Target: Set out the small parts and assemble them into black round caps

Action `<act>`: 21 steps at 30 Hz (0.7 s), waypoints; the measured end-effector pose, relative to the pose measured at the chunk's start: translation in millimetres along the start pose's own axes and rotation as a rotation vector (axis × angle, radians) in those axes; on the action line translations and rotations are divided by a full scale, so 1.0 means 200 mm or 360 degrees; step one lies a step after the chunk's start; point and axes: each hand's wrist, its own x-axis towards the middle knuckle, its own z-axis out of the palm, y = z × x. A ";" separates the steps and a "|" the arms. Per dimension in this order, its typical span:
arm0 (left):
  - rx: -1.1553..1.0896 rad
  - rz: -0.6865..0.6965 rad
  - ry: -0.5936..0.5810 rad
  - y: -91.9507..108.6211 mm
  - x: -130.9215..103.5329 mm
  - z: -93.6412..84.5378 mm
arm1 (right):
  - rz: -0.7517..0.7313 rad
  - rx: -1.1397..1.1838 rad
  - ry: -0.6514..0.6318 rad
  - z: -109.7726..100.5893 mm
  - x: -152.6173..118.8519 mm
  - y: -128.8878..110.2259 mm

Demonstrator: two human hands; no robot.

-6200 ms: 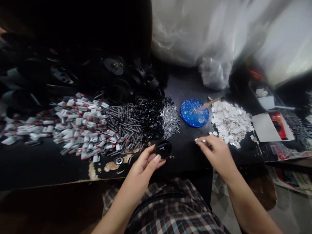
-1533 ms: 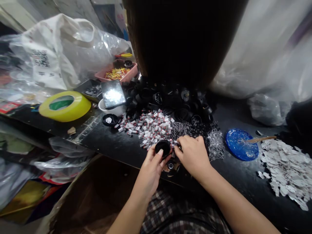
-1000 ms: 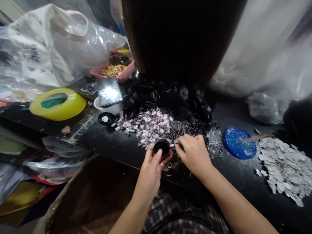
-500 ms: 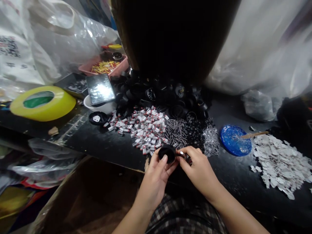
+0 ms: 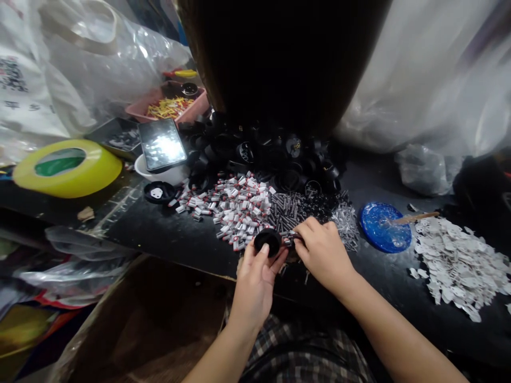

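In my left hand [image 5: 255,276] is a round black plastic housing [image 5: 268,240], its hollow side facing up and my thumb resting over the rim. My right hand [image 5: 324,255] is just right of it, fingers pinched together at the near edge of a heap of small metal springs [image 5: 288,210]. Something small and metallic shows at those fingertips, too small to name. Left of the springs lies a heap of small white-and-grey cylinders with red ends [image 5: 243,207]. Tiny black parts [image 5: 317,206] and silvery pins or screws [image 5: 345,226] lie to the right.
Black housings [image 5: 291,175] are piled behind the small parts. A blue lid [image 5: 384,227] with clear paste and a wooden stick stands right, beside white flat pieces [image 5: 459,266]. At left are a yellow tape roll [image 5: 99,167], a phone-like slab [image 5: 162,144] on a white bowl, and a pink tray [image 5: 199,109].
My right hand has moved up and slightly right, apart from the housing, toward the springs. My left hand has shifted slightly left and up with the housing.
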 end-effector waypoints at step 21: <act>0.0026 -0.0138 -0.0075 -0.05 -0.08 0.06 | 0.0385 0.1144 0.0247 -0.07 -0.23 0.05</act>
